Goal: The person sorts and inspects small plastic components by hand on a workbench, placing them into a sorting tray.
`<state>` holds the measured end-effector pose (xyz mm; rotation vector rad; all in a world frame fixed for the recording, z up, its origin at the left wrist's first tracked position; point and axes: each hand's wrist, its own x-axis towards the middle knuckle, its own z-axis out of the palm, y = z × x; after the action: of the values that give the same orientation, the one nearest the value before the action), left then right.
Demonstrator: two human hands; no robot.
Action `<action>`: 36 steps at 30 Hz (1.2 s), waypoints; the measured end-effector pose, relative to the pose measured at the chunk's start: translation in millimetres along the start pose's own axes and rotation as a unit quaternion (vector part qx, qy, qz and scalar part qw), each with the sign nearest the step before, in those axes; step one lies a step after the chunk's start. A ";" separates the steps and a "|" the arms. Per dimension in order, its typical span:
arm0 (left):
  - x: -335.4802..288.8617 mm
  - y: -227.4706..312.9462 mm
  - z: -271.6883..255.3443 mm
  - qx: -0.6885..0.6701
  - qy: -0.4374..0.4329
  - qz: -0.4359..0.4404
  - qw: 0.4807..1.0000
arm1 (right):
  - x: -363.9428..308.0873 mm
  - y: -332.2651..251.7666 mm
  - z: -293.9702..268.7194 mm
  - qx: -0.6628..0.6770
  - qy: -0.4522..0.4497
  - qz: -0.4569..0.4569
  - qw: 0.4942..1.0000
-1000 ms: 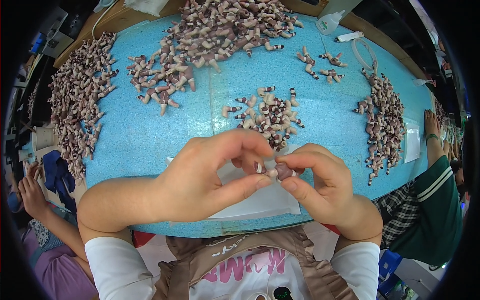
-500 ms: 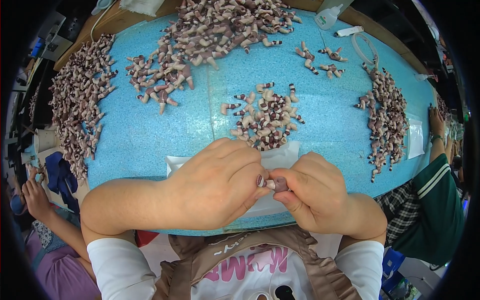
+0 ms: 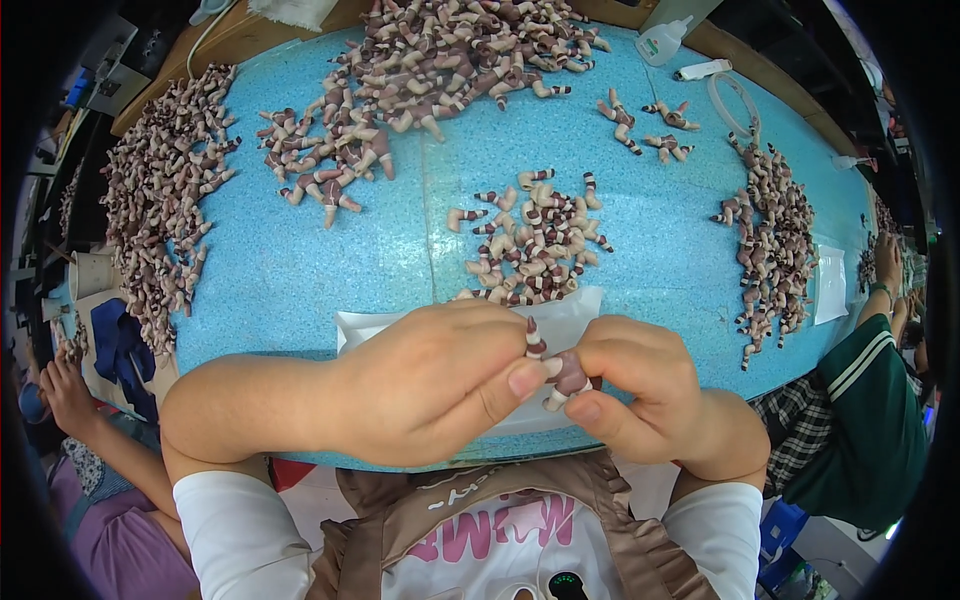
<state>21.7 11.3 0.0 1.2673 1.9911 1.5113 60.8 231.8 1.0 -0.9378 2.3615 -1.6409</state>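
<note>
Left hand (image 3: 440, 375) and right hand (image 3: 645, 390) pinch one small figure (image 3: 572, 373) over a white sheet (image 3: 362, 328).
The hands partly cover the sheet; limb pieces (image 3: 543, 240) lie just beyond, a big heap (image 3: 470, 60) farther off, a bottle (image 3: 663, 43) near the far edge.

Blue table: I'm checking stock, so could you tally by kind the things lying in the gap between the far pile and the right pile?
Figures: 3
Bottle: 1
White stick: 1
Ring: 1
Total: 6
</note>
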 end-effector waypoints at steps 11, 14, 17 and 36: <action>10.5 -8.5 -29.2 0.220 0.057 0.039 0.973 | 1.7 16.2 5.4 -0.084 0.105 -0.061 0.989; 15.7 -23.6 -51.9 0.379 0.136 0.011 0.915 | -1.1 23.2 -2.8 -0.141 0.146 -0.073 0.976; 15.6 -40.0 -65.0 0.512 0.172 -0.074 0.839 | -3.6 22.5 -13.8 -0.198 0.176 -0.069 0.962; 19.2 -74.7 -60.6 0.600 0.230 -0.025 0.766 | -145.8 29.7 -66.4 -0.481 0.230 0.235 0.813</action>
<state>-65.0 -12.1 -39.4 1.1781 3.5136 0.3325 136.9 371.6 -33.8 0.0970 3.4210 -0.4291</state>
